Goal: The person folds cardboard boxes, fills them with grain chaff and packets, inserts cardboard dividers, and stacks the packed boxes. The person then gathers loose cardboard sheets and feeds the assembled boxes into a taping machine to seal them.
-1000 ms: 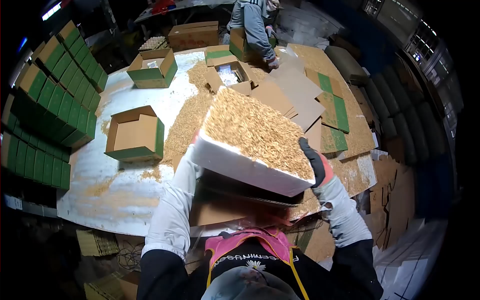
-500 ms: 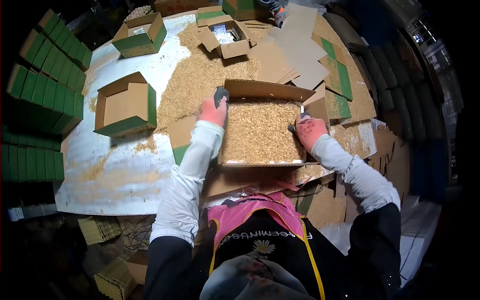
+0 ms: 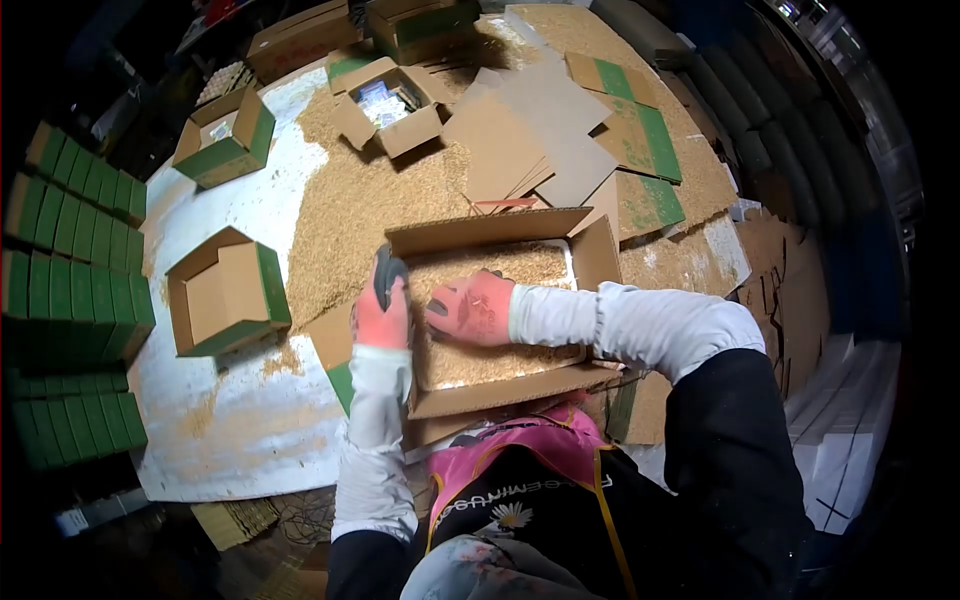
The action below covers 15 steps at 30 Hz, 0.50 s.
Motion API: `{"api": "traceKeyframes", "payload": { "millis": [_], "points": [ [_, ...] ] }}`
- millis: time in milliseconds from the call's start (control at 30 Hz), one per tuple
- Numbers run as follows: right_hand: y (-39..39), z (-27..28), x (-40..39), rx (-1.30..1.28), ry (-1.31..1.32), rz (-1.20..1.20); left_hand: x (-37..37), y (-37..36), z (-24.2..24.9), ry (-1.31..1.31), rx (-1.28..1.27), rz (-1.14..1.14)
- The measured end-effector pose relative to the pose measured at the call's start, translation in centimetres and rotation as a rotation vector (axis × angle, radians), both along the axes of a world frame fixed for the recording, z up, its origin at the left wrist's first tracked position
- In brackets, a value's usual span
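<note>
Indoors, at a scattered worktable point(image 3: 190, 425), a worker's gloved left hand point(image 3: 383, 318) is clamped on the left wall of an open cardboard box point(image 3: 515, 388) at the center of the frame. The right hand point(image 3: 475, 308) lies over the tan, husk-like flakes point(image 3: 500, 365) inside, its fingers bent and pointing toward that same wall; from where I stand, I cannot tell whether they close on anything. The flakes fill a white-rimmed foam container point(image 3: 572, 262) set within the box. Just above the box, more flakes are spread across the tabletop, beside flat cardboard sheets point(image 3: 550, 120) and green-striped folded cartons point(image 3: 635, 135). A smaller open carton point(image 3: 410, 132) holding printed packets sits at upper center. Two open green-and-brown boxes point(image 3: 228, 290) stand on the left of the table, near stacked green boxes point(image 3: 75, 290) along the frame's left edge.
</note>
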State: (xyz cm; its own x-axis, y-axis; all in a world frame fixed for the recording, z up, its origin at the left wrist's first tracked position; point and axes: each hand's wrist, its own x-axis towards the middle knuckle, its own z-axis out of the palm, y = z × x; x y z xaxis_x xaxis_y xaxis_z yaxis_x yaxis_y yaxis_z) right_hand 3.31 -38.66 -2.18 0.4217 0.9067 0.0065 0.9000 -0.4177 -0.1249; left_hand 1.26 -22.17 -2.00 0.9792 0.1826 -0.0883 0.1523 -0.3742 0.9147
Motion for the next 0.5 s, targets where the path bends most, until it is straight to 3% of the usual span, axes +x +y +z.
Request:
{"api": "traceKeyframes", "payload": {
  "millis": [67,100,133,167,200,233,267,300,333,367,433,467,500],
  "points": [
    [-2.7,6.3,0.7,0.084,-0.176,-0.132,-0.2,0.5,0.1,0.02,-0.029,0.023],
    [-5.5,8.9,1.9,0.259,-0.146,-0.283,-0.4,0.6,1.2,0.022,-0.063,0.029],
    [-8.4,9.4,3.8,0.483,0.04,-0.609,-0.3,1.2,0.8,0.043,-0.073,0.032],
    [-12.7,9.0,6.5,0.132,-0.458,-0.632,-0.2,1.3,0.4,0.065,-0.082,0.037],
    [-16.6,7.1,9.7,0.068,-0.421,-0.852,0.0,0.5,1.4,0.11,0.026,0.085],
    [-20.6,4.6,12.4,-0.207,-0.435,-1.05,0.1,-0.4,2.3,0.151,0.135,0.136],
    [-24.0,1.2,14.8,-0.29,-0.327,-1.259,0.6,0.1,1.7,0.168,0.087,0.072],
    [-26.6,-2.3,17.0,-0.371,-0.203,-1.467,1.5,1.0,1.7,0.017,0.224,-0.07],
    [-28.2,-5.0,18.8,-0.423,-0.004,-1.471,2.9,0.8,4.0,0.078,0.552,-0.083],
    [-29.4,-7.3,20.0,-0.474,0.207,-1.465,4.8,0.2,6.2,-0.052,0.553,-0.117],
    [-29.7,-10.7,20.8,-0.269,-0.034,-1.408,9.3,-1.9,8.4,-0.337,0.444,-0.262],
    [-30.1,-9.3,21.5,-0.118,0.044,-1.379,11.2,-5.4,10.0,-0.439,0.452,-0.359],
    [-29.4,-5.9,20.3,0.17,-0.024,-1.326,13.0,-9.0,11.3,-0.635,0.686,-0.504]
  ]
}}
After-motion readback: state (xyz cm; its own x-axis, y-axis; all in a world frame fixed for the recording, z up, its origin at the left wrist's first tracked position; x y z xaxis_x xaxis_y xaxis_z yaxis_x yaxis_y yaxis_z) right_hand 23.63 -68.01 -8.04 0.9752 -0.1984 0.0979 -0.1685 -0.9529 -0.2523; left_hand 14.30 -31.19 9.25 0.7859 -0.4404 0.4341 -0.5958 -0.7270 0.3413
